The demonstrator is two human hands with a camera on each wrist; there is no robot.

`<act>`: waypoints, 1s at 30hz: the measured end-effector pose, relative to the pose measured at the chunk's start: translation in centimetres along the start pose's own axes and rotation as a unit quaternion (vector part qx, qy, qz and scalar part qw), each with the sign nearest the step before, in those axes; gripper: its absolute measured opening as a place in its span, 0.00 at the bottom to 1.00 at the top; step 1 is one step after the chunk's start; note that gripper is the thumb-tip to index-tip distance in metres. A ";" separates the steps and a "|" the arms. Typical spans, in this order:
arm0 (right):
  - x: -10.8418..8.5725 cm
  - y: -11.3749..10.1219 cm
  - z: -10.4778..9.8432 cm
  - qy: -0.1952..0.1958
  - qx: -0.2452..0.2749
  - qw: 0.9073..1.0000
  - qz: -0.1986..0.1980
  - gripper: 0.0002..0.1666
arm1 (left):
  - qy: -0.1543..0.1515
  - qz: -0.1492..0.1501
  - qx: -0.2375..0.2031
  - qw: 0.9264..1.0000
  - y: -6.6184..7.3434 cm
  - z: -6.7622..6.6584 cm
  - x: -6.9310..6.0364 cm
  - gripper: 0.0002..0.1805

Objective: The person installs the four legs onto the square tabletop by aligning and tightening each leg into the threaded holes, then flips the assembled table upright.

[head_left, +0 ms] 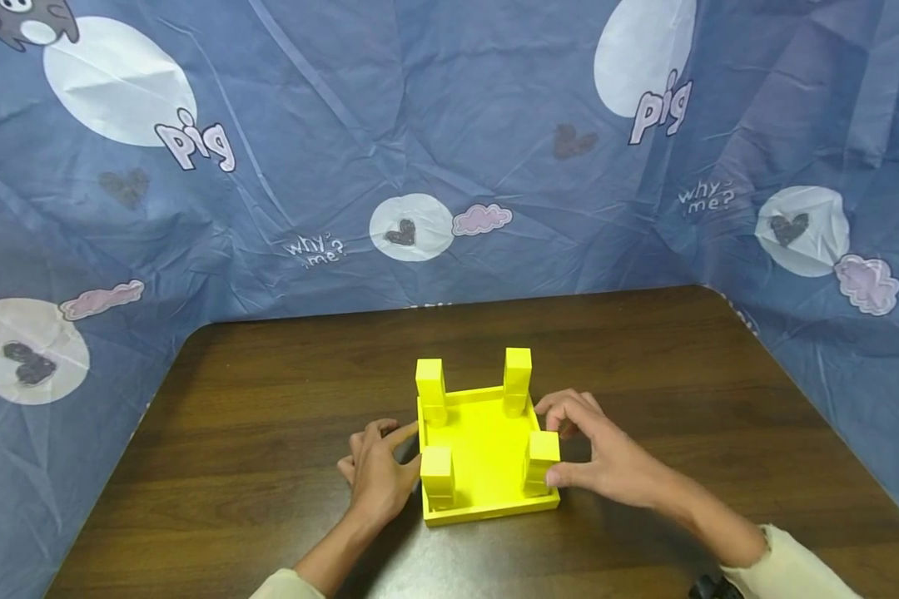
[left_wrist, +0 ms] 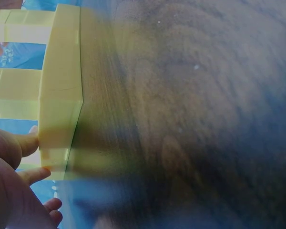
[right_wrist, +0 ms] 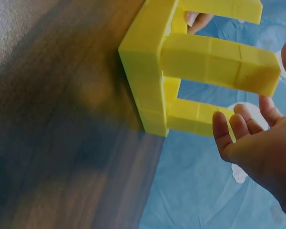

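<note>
An upside-down yellow toy table (head_left: 487,453) lies on the wooden surface, its rimmed square top underneath and a leg pointing up at each corner. At its left side is my left hand (head_left: 380,472), with thumb and index finger touching the rim between the two left legs. My right hand (head_left: 607,453) is at the right side, thumb by the near right leg (head_left: 543,462) and fingers by the far right corner. In the right wrist view the fingers (right_wrist: 243,126) are spread loosely around the leg ends, without gripping; exact contact is hard to tell.
A dark brown wooden table (head_left: 292,383) with rounded far corners lies under everything. Blue printed cloth (head_left: 449,150) hangs behind it and along both sides. Near the right sleeve, a small black object (head_left: 715,587) shows at the bottom edge.
</note>
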State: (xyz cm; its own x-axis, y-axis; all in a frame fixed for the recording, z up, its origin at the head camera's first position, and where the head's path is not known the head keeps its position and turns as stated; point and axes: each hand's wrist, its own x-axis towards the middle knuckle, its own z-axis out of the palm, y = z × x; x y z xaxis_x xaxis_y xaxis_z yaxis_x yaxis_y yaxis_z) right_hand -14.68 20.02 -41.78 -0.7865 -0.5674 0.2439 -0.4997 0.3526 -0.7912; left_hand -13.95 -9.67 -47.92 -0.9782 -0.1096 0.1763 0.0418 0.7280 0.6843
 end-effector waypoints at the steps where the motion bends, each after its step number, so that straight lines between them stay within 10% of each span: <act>1: 0.0 0.0 -0.2 -0.008 -0.003 1.000 -0.007 0.29 | -0.001 -0.001 -0.001 1.000 0.0 0.0 0.0 0.20; 10: 0.2 -0.4 -1.3 -0.075 -0.022 0.997 -0.016 0.31 | -0.005 -0.004 0.002 1.000 -0.2 0.0 0.1 0.20; 20: 0.5 -0.4 0.0 0.002 -0.026 1.000 0.015 0.21 | -0.005 -0.002 -0.002 1.000 -0.2 0.0 0.1 0.20; 30: 0.4 -0.3 -1.1 -0.062 -0.022 0.998 -0.013 0.40 | -0.002 -0.003 0.002 1.000 -0.2 0.1 0.0 0.20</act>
State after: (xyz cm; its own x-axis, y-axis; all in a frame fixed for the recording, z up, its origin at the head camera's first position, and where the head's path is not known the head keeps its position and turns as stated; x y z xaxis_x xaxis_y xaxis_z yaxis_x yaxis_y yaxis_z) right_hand -15.21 20.50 -40.89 -0.7226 -0.6644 0.1907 -0.5379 0.3672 -0.7588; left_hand -14.03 -9.72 -48.10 -0.9792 -0.1110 0.1697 0.0355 0.7300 0.6826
